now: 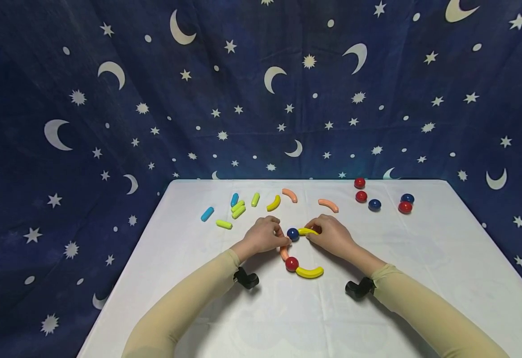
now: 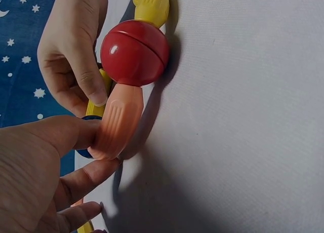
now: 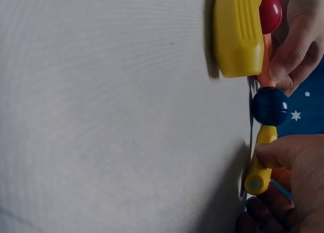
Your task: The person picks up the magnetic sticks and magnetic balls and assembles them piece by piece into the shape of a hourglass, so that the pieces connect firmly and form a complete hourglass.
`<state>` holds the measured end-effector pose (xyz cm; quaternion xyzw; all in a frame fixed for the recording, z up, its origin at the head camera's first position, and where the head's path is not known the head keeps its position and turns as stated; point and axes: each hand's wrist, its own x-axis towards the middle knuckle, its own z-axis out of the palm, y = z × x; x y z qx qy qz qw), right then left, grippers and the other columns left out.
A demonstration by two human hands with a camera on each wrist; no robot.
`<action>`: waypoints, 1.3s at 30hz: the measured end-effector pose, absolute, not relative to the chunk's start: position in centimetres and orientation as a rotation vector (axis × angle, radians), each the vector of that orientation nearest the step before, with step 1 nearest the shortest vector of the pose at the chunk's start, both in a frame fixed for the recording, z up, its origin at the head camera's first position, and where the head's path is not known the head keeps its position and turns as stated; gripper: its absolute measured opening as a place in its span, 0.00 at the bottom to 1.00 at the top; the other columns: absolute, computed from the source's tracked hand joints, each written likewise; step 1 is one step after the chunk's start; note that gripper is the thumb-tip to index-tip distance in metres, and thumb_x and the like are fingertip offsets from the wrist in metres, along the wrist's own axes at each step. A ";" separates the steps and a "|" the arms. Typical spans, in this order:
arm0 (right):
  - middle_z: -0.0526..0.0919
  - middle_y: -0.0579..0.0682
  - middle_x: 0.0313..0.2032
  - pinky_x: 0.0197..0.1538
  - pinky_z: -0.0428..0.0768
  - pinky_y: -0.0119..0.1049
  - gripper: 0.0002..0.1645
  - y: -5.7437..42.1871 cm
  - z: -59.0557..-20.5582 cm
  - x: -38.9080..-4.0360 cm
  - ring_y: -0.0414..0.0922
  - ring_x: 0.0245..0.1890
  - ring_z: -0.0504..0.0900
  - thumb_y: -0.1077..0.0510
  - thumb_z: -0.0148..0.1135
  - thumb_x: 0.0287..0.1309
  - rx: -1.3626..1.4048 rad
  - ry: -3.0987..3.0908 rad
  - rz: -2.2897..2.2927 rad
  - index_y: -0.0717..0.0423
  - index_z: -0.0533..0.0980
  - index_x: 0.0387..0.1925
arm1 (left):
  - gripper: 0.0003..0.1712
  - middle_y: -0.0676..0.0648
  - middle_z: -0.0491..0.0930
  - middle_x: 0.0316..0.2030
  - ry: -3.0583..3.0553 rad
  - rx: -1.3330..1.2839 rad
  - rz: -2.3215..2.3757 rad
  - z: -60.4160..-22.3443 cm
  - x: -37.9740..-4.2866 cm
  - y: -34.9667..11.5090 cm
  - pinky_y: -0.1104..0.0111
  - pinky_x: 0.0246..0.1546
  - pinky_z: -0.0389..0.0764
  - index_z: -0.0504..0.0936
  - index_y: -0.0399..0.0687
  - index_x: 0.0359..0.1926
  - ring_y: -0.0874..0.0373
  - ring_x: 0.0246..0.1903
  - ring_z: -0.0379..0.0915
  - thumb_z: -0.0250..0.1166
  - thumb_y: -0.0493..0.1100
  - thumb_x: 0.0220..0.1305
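A curved row of pieces lies on the white table in the head view. My left hand pinches the orange curved rod between thumb and fingers, near its end at the blue ball. Thumb and fingers of my right hand pinch a yellow curved rod, whose far end meets that ball. A small grey disc shows on this rod's free end in the right wrist view. At the orange rod's other end sits a red ball, followed by a second yellow curved rod.
Toward the back left of the table lie blue rods, several green rods and a loose yellow curved rod. Two orange curved rods lie behind my hands. Loose red balls and blue balls sit back right.
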<state>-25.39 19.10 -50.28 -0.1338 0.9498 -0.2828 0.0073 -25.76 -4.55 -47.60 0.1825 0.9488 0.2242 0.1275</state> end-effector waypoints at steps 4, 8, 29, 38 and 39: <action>0.80 0.44 0.33 0.38 0.75 0.40 0.15 19.2 -50.4 -25.2 0.44 0.34 0.75 0.54 0.74 0.57 -0.421 2.978 -0.890 0.53 0.86 0.46 | 0.19 0.45 0.75 0.66 2.758 0.530 0.654 -47.6 -25.7 -4.5 0.58 0.58 0.75 0.82 0.56 0.23 0.45 0.63 0.68 0.72 0.61 0.62; 0.80 0.44 0.35 0.41 0.75 0.40 0.19 19.6 -50.7 -24.9 0.44 0.36 0.75 0.51 0.75 0.56 -0.392 2.985 -0.863 0.53 0.85 0.48 | 0.19 0.45 0.74 0.66 2.754 0.537 0.653 -47.6 -25.7 -4.5 0.57 0.58 0.75 0.82 0.56 0.22 0.45 0.63 0.68 0.72 0.61 0.62; 0.80 0.44 0.38 0.45 0.74 0.42 0.16 19.6 -50.7 -25.5 0.45 0.39 0.74 0.55 0.74 0.60 -0.495 2.897 -0.971 0.51 0.85 0.50 | 0.22 0.43 0.70 0.70 2.663 0.573 0.756 -47.4 -25.5 -5.0 0.52 0.65 0.69 0.85 0.58 0.30 0.41 0.69 0.61 0.71 0.69 0.59; 0.81 0.43 0.41 0.51 0.74 0.45 0.11 19.2 -50.4 -26.1 0.45 0.44 0.76 0.55 0.73 0.61 -0.509 2.860 -1.036 0.46 0.86 0.46 | 0.23 0.41 0.74 0.66 2.692 0.539 0.750 -46.7 -26.2 -4.1 0.52 0.65 0.68 0.91 0.52 0.40 0.41 0.67 0.65 0.63 0.64 0.68; 0.81 0.44 0.42 0.52 0.74 0.46 0.11 19.0 -50.4 -26.2 0.46 0.44 0.76 0.55 0.73 0.62 -0.517 2.849 -1.054 0.46 0.86 0.47 | 0.22 0.41 0.75 0.65 2.701 0.543 0.733 -46.7 -26.3 -4.0 0.53 0.65 0.69 0.91 0.52 0.40 0.41 0.66 0.65 0.64 0.63 0.68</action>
